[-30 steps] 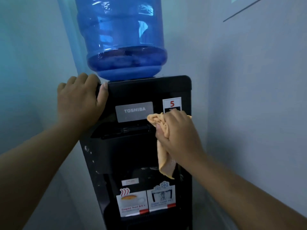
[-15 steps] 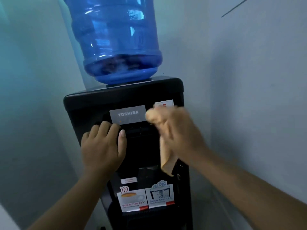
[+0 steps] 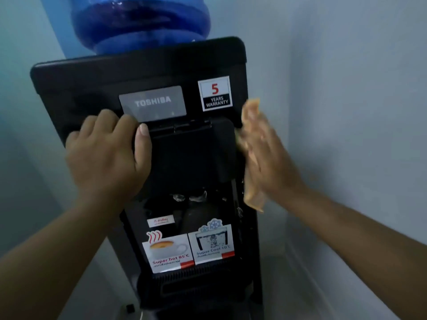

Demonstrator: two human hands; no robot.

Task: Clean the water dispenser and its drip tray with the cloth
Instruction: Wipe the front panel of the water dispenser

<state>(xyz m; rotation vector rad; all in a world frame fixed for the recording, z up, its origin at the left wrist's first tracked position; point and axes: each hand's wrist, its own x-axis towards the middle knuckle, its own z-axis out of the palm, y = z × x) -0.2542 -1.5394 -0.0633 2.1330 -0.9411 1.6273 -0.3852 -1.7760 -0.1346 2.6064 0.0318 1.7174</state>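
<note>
A black water dispenser (image 3: 97,88) stands in front of me with a blue water bottle (image 3: 141,21) on top. My left hand (image 3: 106,158) grips the left edge of the black tap cover (image 3: 191,155) on its front. Flat against the dispenser's right side, my right hand (image 3: 268,158) presses an orange cloth (image 3: 251,112); hand and cloth are motion-blurred. The cloth's lower end hangs below my palm. At the bottom, the slotted drip tray (image 3: 198,285) sits under the hot and cold stickers.
A pale wall (image 3: 346,112) runs close along the dispenser's right side, leaving a narrow gap. Another pale wall (image 3: 20,135) lies to the left. A warranty sticker (image 3: 215,93) is on the front panel.
My left hand came down from the dispenser's top corner to the tap cover. My right hand slid the cloth from the front panel to the right side. The view dropped lower.
</note>
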